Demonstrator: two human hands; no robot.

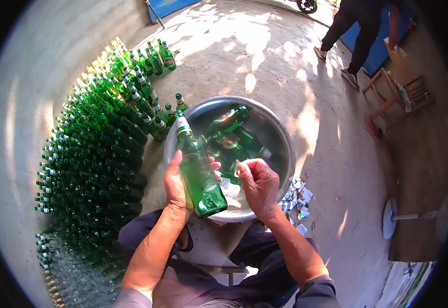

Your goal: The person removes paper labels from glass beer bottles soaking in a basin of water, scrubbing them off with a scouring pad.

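Concrete yard floor. My left hand grips a green bottle over the basin; right hand clenched, contents indiscernible.

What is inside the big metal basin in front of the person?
The metal basin holds water and several green bottles lying in it, some still with labels. The held bottle and both hands cover its near part, so anything there is hidden.
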